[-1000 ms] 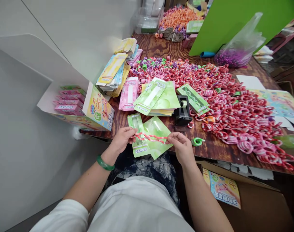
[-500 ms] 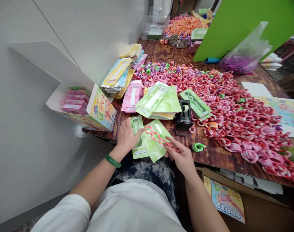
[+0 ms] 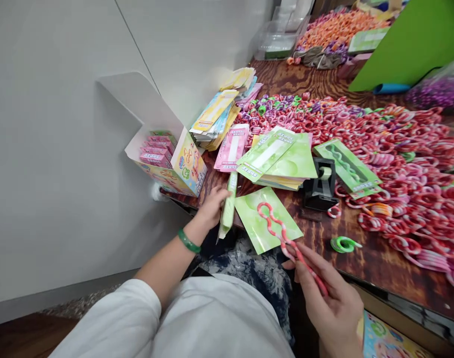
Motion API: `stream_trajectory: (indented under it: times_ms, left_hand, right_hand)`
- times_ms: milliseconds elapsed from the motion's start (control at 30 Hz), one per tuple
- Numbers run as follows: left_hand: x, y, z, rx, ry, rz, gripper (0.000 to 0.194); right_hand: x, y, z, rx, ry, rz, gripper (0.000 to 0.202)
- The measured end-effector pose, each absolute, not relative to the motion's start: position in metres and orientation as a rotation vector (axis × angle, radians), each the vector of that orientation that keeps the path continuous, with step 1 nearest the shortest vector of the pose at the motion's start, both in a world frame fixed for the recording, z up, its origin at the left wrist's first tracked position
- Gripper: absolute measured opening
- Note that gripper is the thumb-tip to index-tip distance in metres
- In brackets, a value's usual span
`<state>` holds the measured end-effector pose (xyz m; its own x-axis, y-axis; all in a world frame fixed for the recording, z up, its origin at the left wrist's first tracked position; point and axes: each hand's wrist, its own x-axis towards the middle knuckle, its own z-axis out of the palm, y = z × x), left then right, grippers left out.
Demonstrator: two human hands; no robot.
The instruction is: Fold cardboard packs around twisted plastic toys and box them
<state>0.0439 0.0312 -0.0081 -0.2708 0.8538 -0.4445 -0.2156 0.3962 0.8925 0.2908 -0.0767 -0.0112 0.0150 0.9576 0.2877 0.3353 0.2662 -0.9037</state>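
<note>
My left hand [image 3: 213, 205] grips a slim green cardboard box [image 3: 229, 204], turned on its narrow side at the table's front edge. In my right hand [image 3: 331, 293] is a red-and-white wavy twist toy [image 3: 277, 226], pinched at its near end, its looped far end pointing away from me. Beneath that loop a green printed card [image 3: 254, 216] lies on the table, partly over the edge. A black tape dispenser [image 3: 319, 186] stands behind and to the right. Further right lies a coiled green twist toy [image 3: 343, 243].
A display carton [image 3: 191, 169] with pink boxes inside stands at the left. Behind the card are stacked green cards [image 3: 290, 164], pink sleeves [image 3: 232, 148] and yellow sleeves [image 3: 215, 112]. A packed green box [image 3: 346, 166] rests against a big heap of red twist toys [image 3: 391, 144].
My left hand has picked up the green box from the table and turned it on its side. My right hand, holding the red-and-white toy, has come nearer and to the right. The view has shifted left.
</note>
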Motion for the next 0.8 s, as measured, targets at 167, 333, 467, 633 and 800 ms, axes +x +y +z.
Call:
stream_trajectory:
  times_ms: [167,333,467,633,800]
  left_hand:
    - [0.038,0.029,0.02,0.221,1.071,1.259,0.022]
    - [0.049,0.03,0.032,0.074,0.992,1.363,0.015]
    - [0.057,0.026,0.031,0.064,1.046,1.416,0.01]
    - [0.071,0.018,0.024,0.156,1.061,1.542,0.034]
    - [0.071,0.018,0.02,0.213,0.891,1.617,0.038]
  right_hand:
    - [0.274,-0.088,0.02,-0.892,-1.931,0.524,0.065]
    - [0.265,-0.084,0.031,-0.757,-2.204,0.248,0.074]
    - [0.256,-0.08,0.03,-0.873,-2.232,0.134,0.07]
    - [0.236,-0.066,0.017,-0.995,-2.103,0.244,0.049]
    - [0.218,-0.054,0.003,-1.124,-1.532,1.055,0.022]
